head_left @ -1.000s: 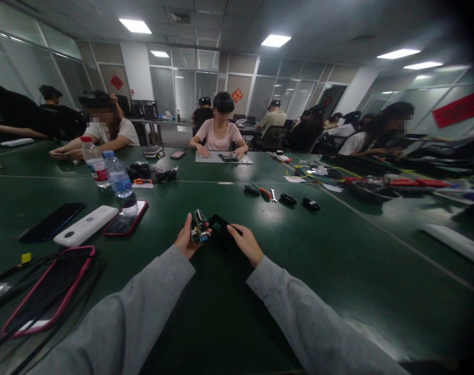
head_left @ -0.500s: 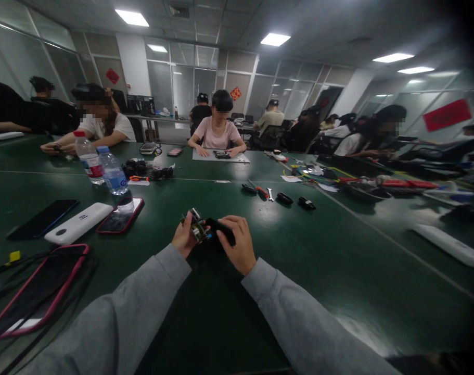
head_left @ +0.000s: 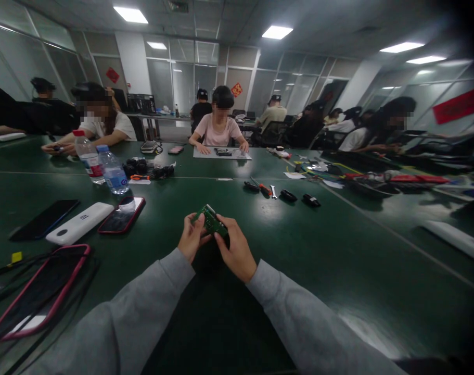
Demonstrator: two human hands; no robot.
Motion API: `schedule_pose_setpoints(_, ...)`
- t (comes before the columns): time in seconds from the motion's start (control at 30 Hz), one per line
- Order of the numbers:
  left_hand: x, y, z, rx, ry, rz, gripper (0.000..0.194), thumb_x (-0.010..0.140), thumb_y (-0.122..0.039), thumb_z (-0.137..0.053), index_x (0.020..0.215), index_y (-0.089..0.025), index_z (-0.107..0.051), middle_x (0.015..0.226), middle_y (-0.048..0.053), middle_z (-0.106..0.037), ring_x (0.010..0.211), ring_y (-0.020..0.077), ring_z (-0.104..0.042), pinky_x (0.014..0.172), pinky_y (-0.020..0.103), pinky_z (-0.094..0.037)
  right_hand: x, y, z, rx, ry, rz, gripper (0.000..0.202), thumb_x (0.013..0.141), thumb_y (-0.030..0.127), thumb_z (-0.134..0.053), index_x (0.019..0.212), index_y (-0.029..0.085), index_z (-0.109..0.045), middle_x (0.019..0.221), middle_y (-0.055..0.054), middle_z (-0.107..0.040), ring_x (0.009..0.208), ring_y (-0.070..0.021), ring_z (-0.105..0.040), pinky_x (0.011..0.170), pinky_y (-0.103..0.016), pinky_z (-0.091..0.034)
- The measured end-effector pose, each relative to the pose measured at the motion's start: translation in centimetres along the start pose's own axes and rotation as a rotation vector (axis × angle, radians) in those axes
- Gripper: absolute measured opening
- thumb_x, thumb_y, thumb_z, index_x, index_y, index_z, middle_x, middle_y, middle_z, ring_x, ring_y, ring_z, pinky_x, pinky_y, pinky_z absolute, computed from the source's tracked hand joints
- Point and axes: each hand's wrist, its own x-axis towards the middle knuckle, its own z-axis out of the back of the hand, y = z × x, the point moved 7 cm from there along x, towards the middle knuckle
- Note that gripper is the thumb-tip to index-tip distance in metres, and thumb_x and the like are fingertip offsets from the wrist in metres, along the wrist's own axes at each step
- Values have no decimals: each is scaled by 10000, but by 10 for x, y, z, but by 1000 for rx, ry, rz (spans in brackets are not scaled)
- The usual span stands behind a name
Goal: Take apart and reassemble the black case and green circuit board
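A green circuit board [head_left: 212, 219] is held tilted above the table between my two hands. My left hand [head_left: 189, 239] pinches its left end, thumb on the upper face. My right hand [head_left: 237, 249] is closed on the right end, with its thumb along the near edge. Something dark shows under the board by the right fingers, but I cannot make out its shape. Beyond the hands lie a screwdriver [head_left: 265, 190] with an orange and black handle, a small wrench [head_left: 273, 191] and several black plastic pieces [head_left: 288, 196].
To my left are two bottles [head_left: 115, 172], a white power bank [head_left: 79, 223], phones [head_left: 122, 214] and a red-framed phone [head_left: 41, 291] crossed by black cables. A white device [head_left: 455, 237] lies far right. A co-worker [head_left: 217, 127] sits opposite, hands on a white mat.
The board has turned over to show its green face. My right hand has moved from the black piece beside it onto the board's right end.
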Motion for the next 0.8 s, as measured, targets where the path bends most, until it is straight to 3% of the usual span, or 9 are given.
schedule_pose_setpoints(0.2,2,-4,2,43,4,-23,462,660,-320,-714,1013,-228,-429,1004,40,-589,847,165,-616,721,331,-525,3,-1,4,82,-1,-36,380,924,232,-365,1303,210,-362,1186,-89,-466,1125,-188,-453,994,-379,-382)
schedule_pose_setpoints(0.43,-4,-7,-5,55,-14,-59,473,636,-277,-732,1003,-216,-440,969,41,-592,807,161,-620,685,309,-529,3,-9,1,-56,-8,9,607,785,252,-591,1328,202,-323,1226,-121,-431,1116,-248,-452,951,-444,-404)
schedule_pose_setpoints(0.6,-8,-17,-12,158,45,-161,416,606,-240,-753,914,-172,-481,886,58,-639,809,163,-628,765,303,-493,8,-10,16,-30,-102,-6,488,816,226,-534,1277,203,-377,1191,-97,-466,1113,-216,-464,969,-402,-397)
schedule_pose_setpoints(0.7,0,-22,-3,196,44,-216,365,669,-299,-705,928,-168,-484,868,67,-645,773,170,-638,761,322,-485,12,-12,32,19,-193,-59,425,857,268,-501,1263,193,-400,1194,-86,-483,1114,-195,-470,982,-375,-385)
schedule_pose_setpoints(0.8,14,-23,18,244,-48,-285,340,689,-295,-687,936,-171,-491,871,53,-626,784,154,-622,773,308,-471,15,-26,40,132,-249,-158,376,872,327,-492,1219,187,-457,1185,-81,-505,1102,-194,-482,974,-367,-390)
